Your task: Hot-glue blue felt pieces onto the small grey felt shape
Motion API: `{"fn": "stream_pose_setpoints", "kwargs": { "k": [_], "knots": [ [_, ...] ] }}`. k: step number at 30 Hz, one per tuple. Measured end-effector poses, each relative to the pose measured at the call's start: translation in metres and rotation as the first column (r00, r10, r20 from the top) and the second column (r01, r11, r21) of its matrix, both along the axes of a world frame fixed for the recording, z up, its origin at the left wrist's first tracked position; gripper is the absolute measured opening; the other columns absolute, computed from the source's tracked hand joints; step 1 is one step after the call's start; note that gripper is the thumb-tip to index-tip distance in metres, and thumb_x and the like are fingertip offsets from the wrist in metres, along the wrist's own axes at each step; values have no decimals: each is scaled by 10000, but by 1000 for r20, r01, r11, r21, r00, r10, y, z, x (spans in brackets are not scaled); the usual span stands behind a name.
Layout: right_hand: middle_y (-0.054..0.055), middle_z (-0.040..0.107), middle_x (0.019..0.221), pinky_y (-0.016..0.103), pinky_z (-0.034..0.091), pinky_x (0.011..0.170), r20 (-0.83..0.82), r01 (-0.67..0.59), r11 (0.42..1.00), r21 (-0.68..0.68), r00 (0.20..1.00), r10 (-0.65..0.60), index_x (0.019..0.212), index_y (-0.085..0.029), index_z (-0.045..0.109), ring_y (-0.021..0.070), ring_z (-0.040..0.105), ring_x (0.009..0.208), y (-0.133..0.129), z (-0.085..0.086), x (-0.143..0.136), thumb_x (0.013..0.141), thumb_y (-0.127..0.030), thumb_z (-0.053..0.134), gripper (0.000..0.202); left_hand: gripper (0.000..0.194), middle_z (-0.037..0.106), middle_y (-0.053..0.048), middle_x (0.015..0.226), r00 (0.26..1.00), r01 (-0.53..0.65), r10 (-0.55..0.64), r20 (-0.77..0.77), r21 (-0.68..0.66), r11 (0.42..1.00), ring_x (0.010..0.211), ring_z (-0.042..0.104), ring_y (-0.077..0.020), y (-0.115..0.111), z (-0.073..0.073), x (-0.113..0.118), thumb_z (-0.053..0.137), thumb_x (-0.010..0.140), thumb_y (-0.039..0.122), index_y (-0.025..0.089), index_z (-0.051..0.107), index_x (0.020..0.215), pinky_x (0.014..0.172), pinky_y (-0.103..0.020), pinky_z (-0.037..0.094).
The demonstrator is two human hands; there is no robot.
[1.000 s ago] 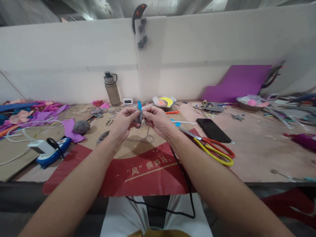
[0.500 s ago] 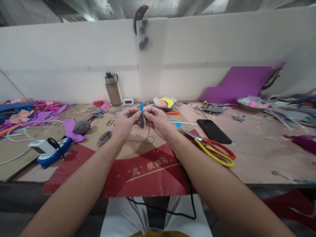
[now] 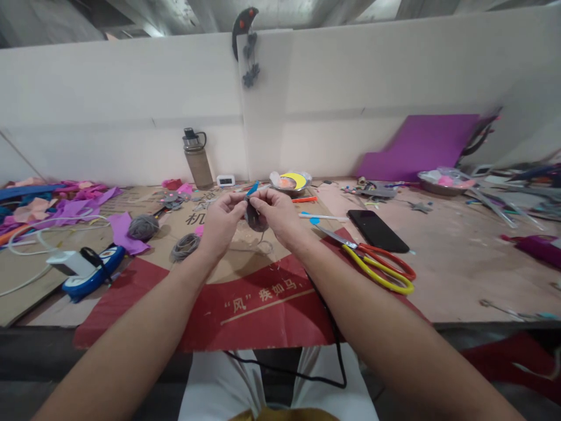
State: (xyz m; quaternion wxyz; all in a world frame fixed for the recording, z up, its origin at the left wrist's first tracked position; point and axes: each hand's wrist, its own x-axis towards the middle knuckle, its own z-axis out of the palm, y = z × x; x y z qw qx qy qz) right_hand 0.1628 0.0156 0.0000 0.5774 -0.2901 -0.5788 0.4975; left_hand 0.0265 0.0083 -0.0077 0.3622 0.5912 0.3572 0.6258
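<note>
From my end I've got left hand (image 3: 222, 221) and right hand (image 3: 281, 215) pinched closed on gray cloth (image 3: 255, 220). Scissors (image 3: 358, 248) sit right of them.

A grey-brown bottle (image 3: 198, 162) stands near the wall (image 3: 131, 93), just beside a small white display (image 3: 225, 180). A black phone (image 3: 377, 231) lies flat on the desk (image 3: 456, 263), with a purple sheet (image 3: 425, 146) upright at the wall beyond it. At left, a white plug (image 3: 73, 263) sits on a blue power strip (image 3: 83, 284).
</note>
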Motion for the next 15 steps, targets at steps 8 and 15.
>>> {"fn": "stream_pose_setpoints", "kwargs": {
  "k": [8, 15],
  "knots": [
    [-22, 554, 717, 245, 373, 576, 133, 78, 993, 86, 987, -89, 768, -190, 573, 95, 470, 649, -5, 3, 2, 798, -300, 615, 122, 133, 713, -26, 810, 998, -65, 65, 15, 20, 998, 710, 624, -133, 0, 1, 0, 676, 769, 270, 184, 713, 864, 712, -274, 501],
    [-23, 524, 679, 253, 362, 571, 111, 76, 992, 98, 990, -87, 733, -199, 560, 107, 471, 646, -9, 6, 2, 805, -301, 609, 135, 148, 704, -26, 832, 996, -85, 85, 20, 23, 996, 718, 601, -130, -1, 2, 0, 694, 774, 318, 196, 710, 857, 675, -249, 478]
  ]
}}
